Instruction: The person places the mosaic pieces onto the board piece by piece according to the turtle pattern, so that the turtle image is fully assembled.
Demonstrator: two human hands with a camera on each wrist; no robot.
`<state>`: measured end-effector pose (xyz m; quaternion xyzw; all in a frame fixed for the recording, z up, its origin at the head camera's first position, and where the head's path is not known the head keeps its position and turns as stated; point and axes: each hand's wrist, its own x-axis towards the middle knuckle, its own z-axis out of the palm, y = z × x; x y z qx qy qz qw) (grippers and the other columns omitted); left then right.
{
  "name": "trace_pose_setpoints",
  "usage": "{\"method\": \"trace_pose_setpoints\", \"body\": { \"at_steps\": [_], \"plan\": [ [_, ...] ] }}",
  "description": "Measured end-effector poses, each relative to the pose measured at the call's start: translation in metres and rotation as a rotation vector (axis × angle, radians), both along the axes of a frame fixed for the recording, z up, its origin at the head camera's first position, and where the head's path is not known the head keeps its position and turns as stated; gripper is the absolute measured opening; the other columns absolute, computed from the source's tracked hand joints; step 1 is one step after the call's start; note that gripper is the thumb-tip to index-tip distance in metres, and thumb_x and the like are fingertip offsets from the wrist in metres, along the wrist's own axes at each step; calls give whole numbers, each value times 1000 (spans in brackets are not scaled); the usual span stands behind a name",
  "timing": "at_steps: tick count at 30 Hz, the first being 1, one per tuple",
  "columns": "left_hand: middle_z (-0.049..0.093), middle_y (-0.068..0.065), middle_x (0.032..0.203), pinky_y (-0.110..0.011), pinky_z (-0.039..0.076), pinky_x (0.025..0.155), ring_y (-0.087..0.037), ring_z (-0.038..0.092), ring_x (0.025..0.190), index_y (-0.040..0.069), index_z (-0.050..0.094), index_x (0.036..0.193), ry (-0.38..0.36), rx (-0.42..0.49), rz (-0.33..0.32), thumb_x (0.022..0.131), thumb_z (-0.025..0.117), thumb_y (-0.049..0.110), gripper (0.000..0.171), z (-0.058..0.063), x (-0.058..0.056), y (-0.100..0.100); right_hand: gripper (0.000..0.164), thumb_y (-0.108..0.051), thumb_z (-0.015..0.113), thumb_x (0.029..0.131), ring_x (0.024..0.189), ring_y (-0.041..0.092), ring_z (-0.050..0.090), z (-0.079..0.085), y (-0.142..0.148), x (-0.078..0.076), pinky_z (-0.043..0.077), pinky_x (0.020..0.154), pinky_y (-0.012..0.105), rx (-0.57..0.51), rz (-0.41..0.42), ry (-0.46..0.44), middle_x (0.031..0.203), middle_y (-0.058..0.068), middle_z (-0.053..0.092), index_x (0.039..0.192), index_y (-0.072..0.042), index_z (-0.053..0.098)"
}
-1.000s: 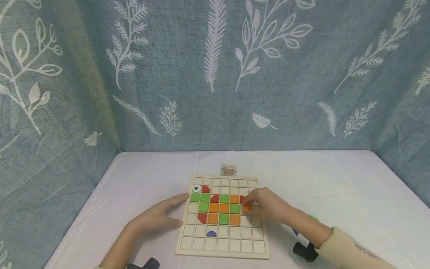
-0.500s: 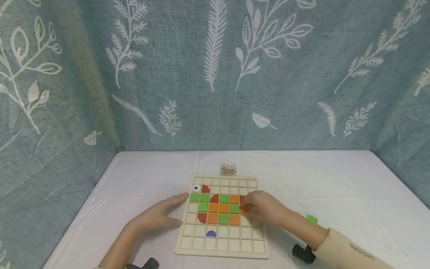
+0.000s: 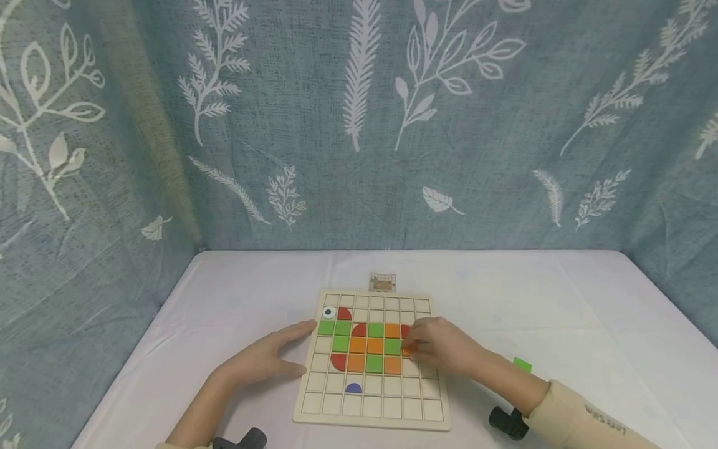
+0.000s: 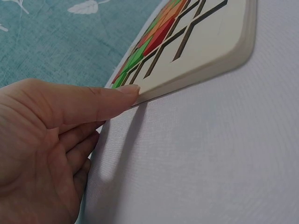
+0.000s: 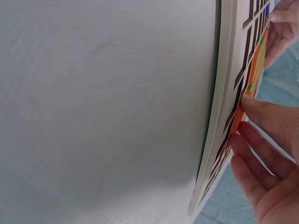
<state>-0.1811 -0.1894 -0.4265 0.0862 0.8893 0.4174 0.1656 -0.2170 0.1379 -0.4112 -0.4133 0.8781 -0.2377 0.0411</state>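
Note:
A pale wooden grid board [image 3: 387, 419] lies on the white table, with green, orange and red tiles set in its cells. My right hand [image 3: 445, 346] is over the board's right part and pinches an orange square tile [image 5: 238, 119] between thumb and fingers. That tile sits at a cell right of a green square [image 3: 392, 347]; the fingers partly cover it. With thumb and fingers spread, my left hand [image 3: 255, 358] touches the board's left edge; its thumb [image 4: 112, 100] rests against the rim. A round eye tile [image 3: 328, 312] and a blue half-round piece [image 3: 354, 388] are also on the board.
Behind the board lies a small pattern card [image 3: 382, 282]. A green piece [image 3: 522, 365] is on the table beside the right forearm, partly hidden by it. Black wrist devices [image 3: 508, 423] show near both sleeves. A patterned blue-green curtain [image 3: 314, 125] encloses the table.
My right hand has lowered the orange tile from a tilted position onto the board, under the red piece. The right forearm shifted slightly, exposing more of the green piece. The left hand stayed put.

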Motion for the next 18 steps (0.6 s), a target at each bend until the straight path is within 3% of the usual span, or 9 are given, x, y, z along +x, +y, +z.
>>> {"method": "trace_pose_setpoints", "body": {
  "at_steps": [10, 18],
  "plan": [
    [32, -12, 148, -56, 20, 110, -36, 21, 138, 13, 41, 140, 1, -9, 1, 69, 76, 15, 79, 0, -1, 0, 8, -8, 74, 75, 78, 6, 60, -1, 1, -1, 52, 70, 18, -19, 11, 30, 81, -5, 67, 83, -9, 73],
    [31, -14, 148, -57, 19, 110, -37, 21, 138, 11, 41, 140, 1, -8, -5, 69, 76, 16, 80, 0, -1, 0, 9, -13, 70, 80, 80, 7, 61, 4, 1, 3, 52, 70, 20, 18, -13, 3, 84, -5, 67, 89, -10, 72]
  ]
}}
